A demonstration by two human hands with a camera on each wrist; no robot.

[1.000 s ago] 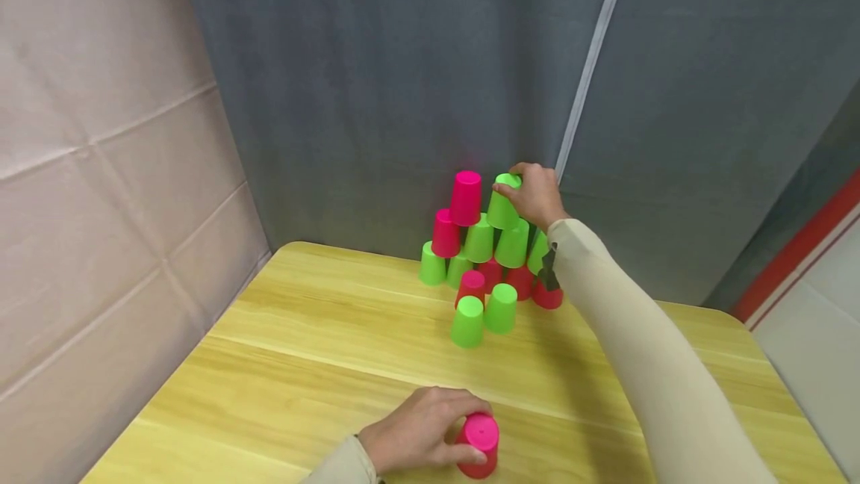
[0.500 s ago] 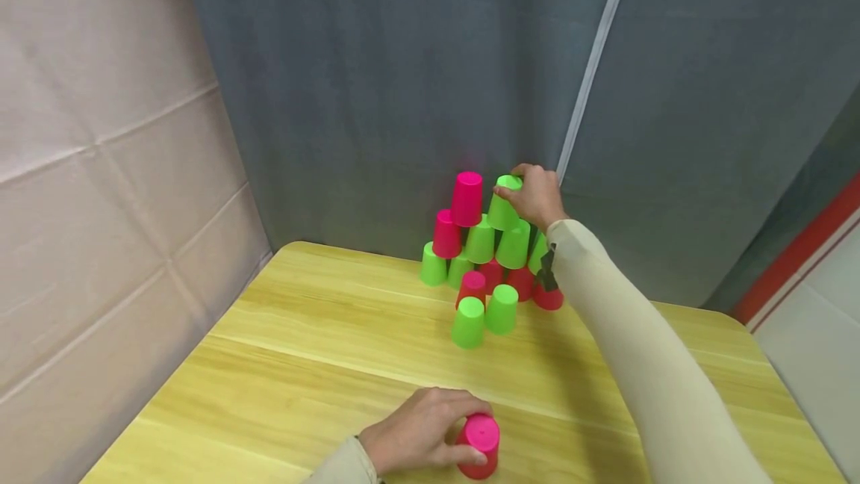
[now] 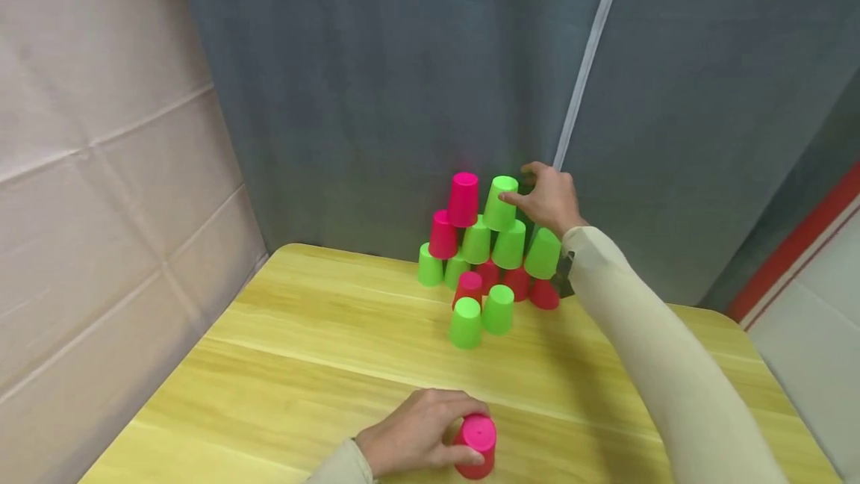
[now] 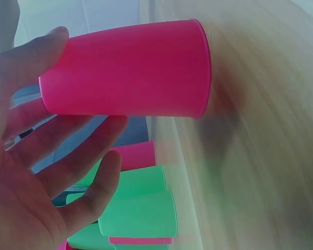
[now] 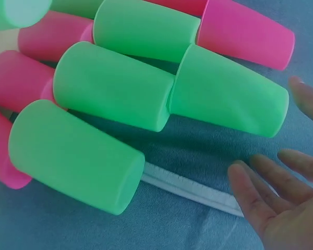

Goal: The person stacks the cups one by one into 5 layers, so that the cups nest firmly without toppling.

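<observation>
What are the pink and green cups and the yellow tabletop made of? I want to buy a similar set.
The upside-down pink cup under the left hand and the green cup at the right hand look like thin moulded plastic: even bright colour, smooth satin walls, soft highlights. The yellow tabletop shows printed-looking wood grain with a slight sheen, probably laminate rather than solid wood.

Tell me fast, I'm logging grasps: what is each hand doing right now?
Left hand: fingers curled round the pink cup on the table.
Right hand: open beside the top green cup, holding nothing.
</observation>
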